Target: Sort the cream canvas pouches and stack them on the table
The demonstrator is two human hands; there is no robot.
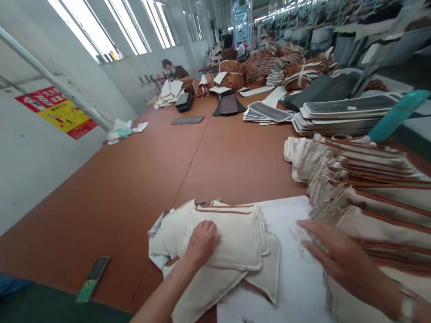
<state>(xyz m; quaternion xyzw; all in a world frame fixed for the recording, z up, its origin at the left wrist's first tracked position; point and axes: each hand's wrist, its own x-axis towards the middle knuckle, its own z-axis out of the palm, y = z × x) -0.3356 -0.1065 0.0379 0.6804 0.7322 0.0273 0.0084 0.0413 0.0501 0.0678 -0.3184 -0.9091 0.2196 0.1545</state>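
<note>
My left hand presses with curled fingers on the top of a small pile of cream fabric pieces with brown piping. The pieces overlap at angles, partly on a white board and partly on the brown table. To the right, my right hand is blurred, its fingers stretched out and somewhat apart over the edge of the board. A small silvery spot shows between those fingers; I cannot make out what it is. Close beside that hand lies a long row of stacked cream pieces with brown edging.
The brown table runs along the wall. A green-and-dark phone-like object lies at its near left edge. Grey panels, a teal strip and brown bundles stand farther back. A person is at the far end.
</note>
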